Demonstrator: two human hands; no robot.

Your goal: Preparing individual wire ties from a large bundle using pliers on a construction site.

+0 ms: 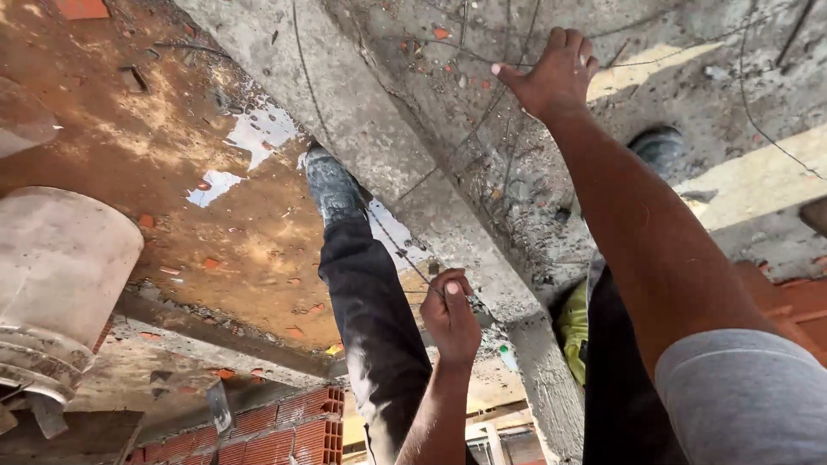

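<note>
I stand astride a rough grey concrete beam that runs diagonally through the view. My left hand is closed on a thin dark wire just beside the beam's lower edge; the wire stretches up and left towards my left boot. My right hand reaches far forward, its fingers and thumb spread and pressed on the concrete surface where more thin wires cross. I cannot tell whether a wire lies under those fingers. My right boot rests on the concrete behind my right arm.
Muddy brown floor with a shiny puddle and brick fragments lies at left. A big pale cylinder stands at the left edge. Red hollow bricks are stacked below, with a metal blade beside them.
</note>
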